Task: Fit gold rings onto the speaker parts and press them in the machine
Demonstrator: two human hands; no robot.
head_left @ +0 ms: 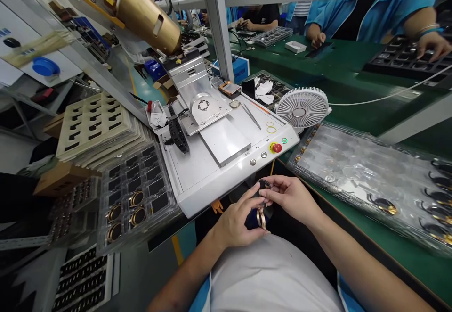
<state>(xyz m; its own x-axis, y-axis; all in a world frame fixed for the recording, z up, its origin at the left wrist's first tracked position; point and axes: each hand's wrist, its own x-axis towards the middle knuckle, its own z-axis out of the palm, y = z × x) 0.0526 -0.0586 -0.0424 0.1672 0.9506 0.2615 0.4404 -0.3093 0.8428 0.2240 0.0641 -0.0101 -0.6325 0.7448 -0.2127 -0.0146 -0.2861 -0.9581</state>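
Observation:
Close in front of my body, my left hand (240, 220) and my right hand (291, 196) meet. Between the fingertips of both sits a small round black part (264, 184), pinched by my right thumb and fingers. A gold ring-shaped watch case (261, 218) rests in the curl of my left hand, by the thumb. Fingers partly cover both pieces, so their fine detail is hidden. Just beyond the hands stands a white machine base (197, 180) with a metal fixture (203, 104) on top.
Left is a clear tray (136, 189) with black and gold round parts. To the right lie stacked clear trays (353, 161) with more parts. Tweezers (251, 115), yellow rings (270, 128) and a red button (276, 148) are on the machine; a white fan (302, 107) stands beside it. Co-workers sit opposite.

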